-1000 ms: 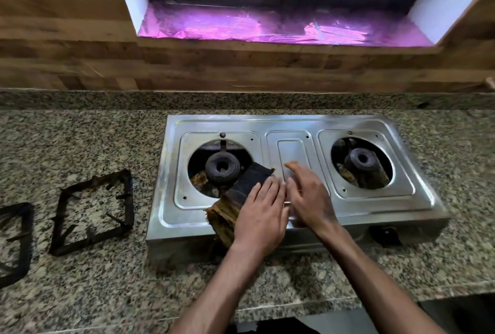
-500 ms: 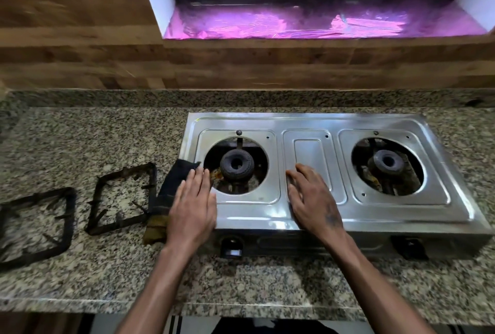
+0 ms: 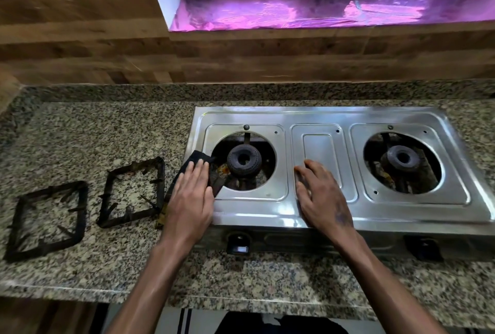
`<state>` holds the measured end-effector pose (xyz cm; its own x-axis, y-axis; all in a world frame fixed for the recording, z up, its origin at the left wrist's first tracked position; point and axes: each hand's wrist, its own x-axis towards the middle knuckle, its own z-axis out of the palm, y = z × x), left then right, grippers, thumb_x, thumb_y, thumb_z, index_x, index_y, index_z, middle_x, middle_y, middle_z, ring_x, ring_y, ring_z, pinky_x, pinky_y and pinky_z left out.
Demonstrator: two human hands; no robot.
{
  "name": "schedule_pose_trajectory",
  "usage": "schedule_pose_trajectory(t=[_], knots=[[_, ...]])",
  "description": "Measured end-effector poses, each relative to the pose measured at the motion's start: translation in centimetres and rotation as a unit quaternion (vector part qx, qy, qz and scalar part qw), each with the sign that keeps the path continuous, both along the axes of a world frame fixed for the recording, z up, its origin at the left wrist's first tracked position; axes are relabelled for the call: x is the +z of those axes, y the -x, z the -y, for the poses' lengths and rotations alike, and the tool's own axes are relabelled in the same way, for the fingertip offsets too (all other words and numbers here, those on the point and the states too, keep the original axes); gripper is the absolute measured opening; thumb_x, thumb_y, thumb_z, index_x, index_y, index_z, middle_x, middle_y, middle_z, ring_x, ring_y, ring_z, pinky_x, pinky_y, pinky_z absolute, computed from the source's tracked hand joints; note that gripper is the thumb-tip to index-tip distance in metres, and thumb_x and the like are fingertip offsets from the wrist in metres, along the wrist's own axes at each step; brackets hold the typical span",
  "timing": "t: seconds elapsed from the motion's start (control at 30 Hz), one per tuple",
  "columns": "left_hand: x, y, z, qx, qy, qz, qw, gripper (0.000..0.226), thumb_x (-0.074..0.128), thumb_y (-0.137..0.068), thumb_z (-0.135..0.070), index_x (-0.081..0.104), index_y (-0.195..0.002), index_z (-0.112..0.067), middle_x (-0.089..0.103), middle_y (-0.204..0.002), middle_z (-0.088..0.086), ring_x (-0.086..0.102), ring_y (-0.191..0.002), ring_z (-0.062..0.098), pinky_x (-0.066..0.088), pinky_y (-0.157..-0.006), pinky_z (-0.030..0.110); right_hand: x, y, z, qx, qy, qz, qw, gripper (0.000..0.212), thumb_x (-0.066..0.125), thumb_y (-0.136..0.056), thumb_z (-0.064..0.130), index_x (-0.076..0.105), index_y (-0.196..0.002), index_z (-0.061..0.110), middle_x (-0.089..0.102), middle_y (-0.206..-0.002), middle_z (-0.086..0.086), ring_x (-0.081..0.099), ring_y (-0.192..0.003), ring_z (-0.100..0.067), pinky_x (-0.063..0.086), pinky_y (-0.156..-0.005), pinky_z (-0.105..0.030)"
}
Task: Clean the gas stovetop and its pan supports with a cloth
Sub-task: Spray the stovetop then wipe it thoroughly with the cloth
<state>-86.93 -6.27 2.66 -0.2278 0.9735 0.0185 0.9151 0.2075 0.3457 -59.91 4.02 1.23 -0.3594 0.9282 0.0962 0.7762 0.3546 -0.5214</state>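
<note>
A steel two-burner gas stovetop (image 3: pixel 321 216) sits on the granite counter, both pan supports off. My left hand (image 3: pixel 191 199) lies flat on a dark, stained cloth (image 3: pixel 197 161) at the stove's left edge, beside the left burner (image 3: pixel 243 159). My right hand (image 3: pixel 321 197) rests palm down, fingers spread, on the stove's middle panel, holding nothing. Two black square pan supports lie on the counter to the left: the near pan support (image 3: pixel 134 191) close to the cloth, the far pan support (image 3: pixel 47 218) further left. The right burner (image 3: pixel 401 158) is uncovered.
A granite counter (image 3: pixel 93 132) carries everything, with its front edge near me. A wooden wall (image 3: pixel 241 60) rises behind, and a purple foil-lined window sill (image 3: pixel 321 12) above it. Two knob sockets (image 3: pixel 238 244) show on the stove's front face.
My left hand slid the cloth from the stove's middle front to its left edge, then a little inward toward the left burner. My right hand stayed on the middle panel.
</note>
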Motion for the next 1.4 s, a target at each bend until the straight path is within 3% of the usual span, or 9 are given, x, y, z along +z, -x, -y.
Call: schedule_pose_trajectory(t=[0.13,0.57,0.87,1.03,1.17,1.4], knots=[[-1.8,0.2,-0.5,0.008,0.045,-0.048,0.998,0.065,0.008,-0.097,-0.041,-0.009,-0.155,-0.017,-0.011,-0.162,-0.003,-0.011,-0.149,0.008,-0.008,-0.121,0.028,0.0,0.0,0.0,0.001,-0.004,0.004,1.000,0.036,0.052,-0.100,0.024,0.056,-0.135,0.016,0.049,-0.145,-0.006,0.044,-0.133,-0.022,0.041,-0.107,-0.039],[-1.4,5.1,-14.8,-0.034,0.028,-0.071,0.997,0.059,0.027,-0.105,-0.029,0.005,-0.157,-0.013,0.005,-0.164,0.003,0.005,-0.151,0.015,0.003,-0.122,0.033,0.0,0.2,0.1,-0.018,0.001,0.005,1.000,0.035,0.052,-0.101,0.025,0.057,-0.135,0.019,0.049,-0.145,0.000,0.042,-0.135,-0.018,0.041,-0.110,-0.036],[-2.1,5.6,-7.6,-0.054,0.017,-0.048,0.997,0.062,0.014,-0.099,-0.038,0.003,-0.157,-0.020,-0.001,-0.161,-0.008,-0.001,-0.150,0.007,-0.004,-0.120,0.027,0.0,0.3,0.0,-0.020,0.001,0.009,1.000,0.034,0.054,-0.100,0.025,0.058,-0.134,0.019,0.050,-0.144,0.000,0.042,-0.135,-0.017,0.038,-0.109,-0.034],[-2.1,6.8,-12.7,-0.065,0.008,-0.043,0.997,0.062,0.017,-0.098,-0.037,0.006,-0.157,-0.019,0.005,-0.163,-0.004,0.001,-0.149,0.007,0.000,-0.122,0.030,0.0,0.3,0.0,-0.021,-0.002,0.006,1.000,0.035,0.048,-0.101,0.028,0.058,-0.133,0.019,0.050,-0.143,0.000,0.042,-0.135,-0.016,0.038,-0.110,-0.033],[-1.9,7.3,-17.4,-0.130,0.019,-0.080,0.988,0.064,0.018,-0.097,-0.037,0.007,-0.157,-0.017,0.004,-0.164,-0.002,0.002,-0.150,0.008,0.001,-0.122,0.029,0.1,0.4,0.0,-0.023,0.004,0.005,1.000,0.034,0.050,-0.101,0.028,0.057,-0.133,0.021,0.049,-0.144,0.002,0.042,-0.135,-0.014,0.037,-0.110,-0.030],[-1.5,4.6,-22.8,-0.307,0.023,-0.063,0.949,0.063,0.020,-0.096,-0.034,0.010,-0.157,-0.025,0.008,-0.163,-0.004,0.002,-0.149,0.006,-0.002,-0.121,0.025,0.1,0.3,0.0,-0.028,0.011,0.013,0.999,0.033,0.052,-0.101,0.027,0.057,-0.133,0.022,0.048,-0.144,0.003,0.042,-0.135,-0.014,0.038,-0.111,-0.031]])
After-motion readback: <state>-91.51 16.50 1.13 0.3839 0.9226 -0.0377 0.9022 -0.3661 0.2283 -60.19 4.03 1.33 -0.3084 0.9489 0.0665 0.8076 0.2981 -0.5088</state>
